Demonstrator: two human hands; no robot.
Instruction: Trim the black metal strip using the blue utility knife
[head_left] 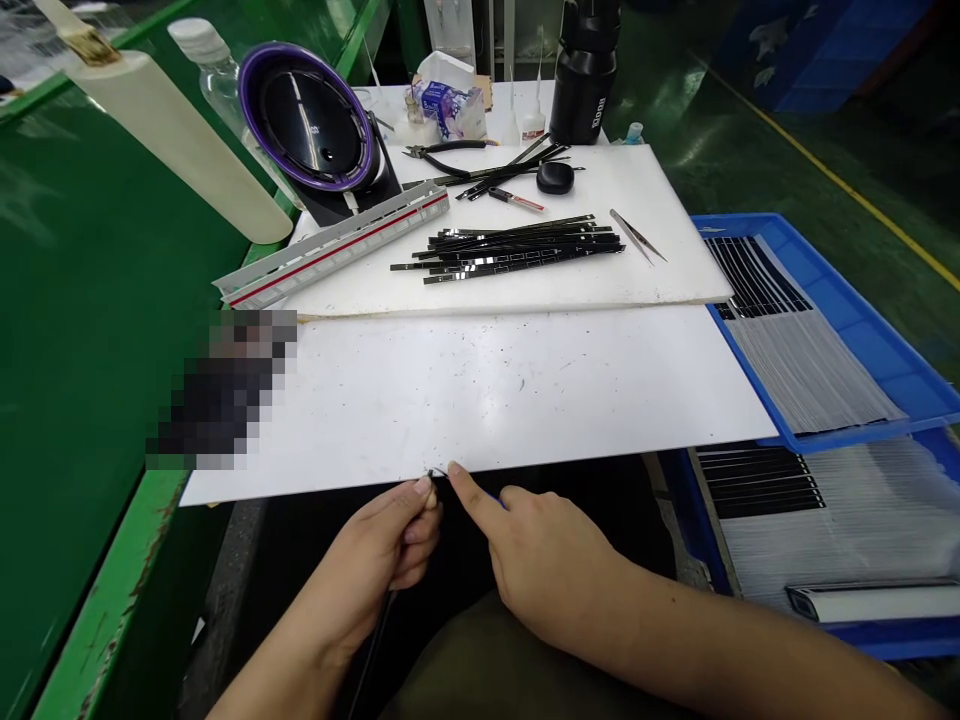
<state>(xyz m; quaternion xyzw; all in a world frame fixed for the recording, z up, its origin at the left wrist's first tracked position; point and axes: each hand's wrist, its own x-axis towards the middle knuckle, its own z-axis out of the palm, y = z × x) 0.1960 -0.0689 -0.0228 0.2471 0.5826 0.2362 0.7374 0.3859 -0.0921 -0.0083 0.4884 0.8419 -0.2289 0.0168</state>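
Left hand [390,555]: curled shut, thumb and forefinger pinching the top end of a thin black strip [373,640] at the near edge of the white board [487,400].
Strip: running from the pinch down past the wrist toward the lap, lower end out of frame; upper tip level with the board edge.
Right hand [547,560]: half closed, forefinger stretched out, its tip just beside the left thumb at the strip's top end; whether touching the strip, cannot tell. Something blue half hidden under the fingers.
White board: lying flat, near edge overhanging the lap, bare in the middle.
Second board [660,270]: behind the first, slightly raised.
Pile of strips [517,248]: black, loosely stacked on the second board, well apart from both hands.
Tweezers [637,237]: just right of the pile.
Ruler [337,245]: white with a red line, left of the pile.
Pliers [442,155]: behind the pile, near a black bottle [585,70].
Blue tray [862,330]: to the right, holding rows of thin strips.
Green bench [90,330]: to the left.
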